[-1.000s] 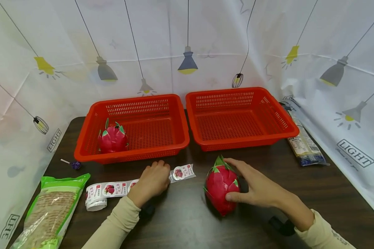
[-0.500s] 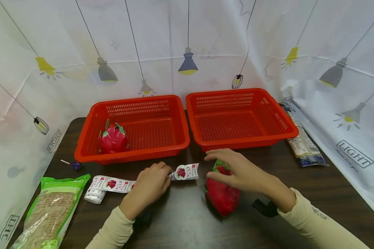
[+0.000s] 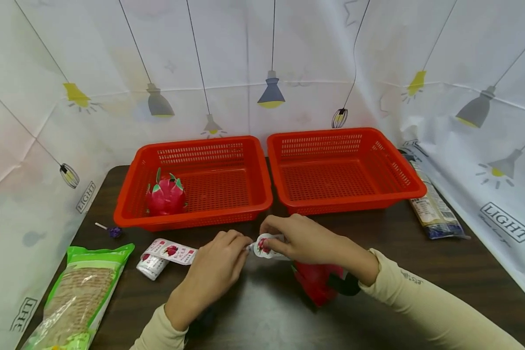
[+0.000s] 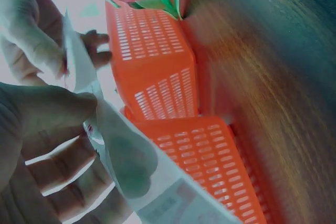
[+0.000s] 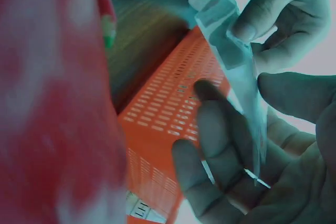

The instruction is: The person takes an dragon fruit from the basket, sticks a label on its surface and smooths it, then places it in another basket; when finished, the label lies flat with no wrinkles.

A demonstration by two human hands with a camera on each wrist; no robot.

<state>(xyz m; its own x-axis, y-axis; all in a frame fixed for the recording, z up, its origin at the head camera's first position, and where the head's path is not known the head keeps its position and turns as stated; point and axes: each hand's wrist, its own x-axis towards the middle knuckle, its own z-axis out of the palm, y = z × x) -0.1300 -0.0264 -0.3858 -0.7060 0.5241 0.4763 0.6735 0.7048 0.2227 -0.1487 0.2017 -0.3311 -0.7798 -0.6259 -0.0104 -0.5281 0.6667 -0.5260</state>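
A strip of white labels (image 3: 181, 253) printed with red fruit runs from a small roll (image 3: 152, 266) to the middle of the table. My left hand (image 3: 218, 260) pinches it between thumb and fingers. Thumb and fingers of my right hand (image 3: 312, 238) pinch its free end at a round label (image 3: 261, 247). Both wrist views show the strip (image 4: 126, 156) held between the two hands. A red dragon fruit (image 3: 312, 284) lies under my right wrist, partly hidden by it. Another dragon fruit (image 3: 166, 198) sits inside the left red basket (image 3: 192, 219).
A second red basket (image 3: 354, 203) stands to the right at the back. Along the table's left side lie a green-edged bag (image 3: 80, 287) and a purple-wrapped lollipop (image 3: 114, 232). A blue-ended packet (image 3: 437, 209) lies at the right. Patterned white cloth hangs behind.
My right hand has left the near dragon fruit and moved left to the strip's free end, which it now pinches. My left hand keeps its hold; the roll has shifted and the view has turned slightly.
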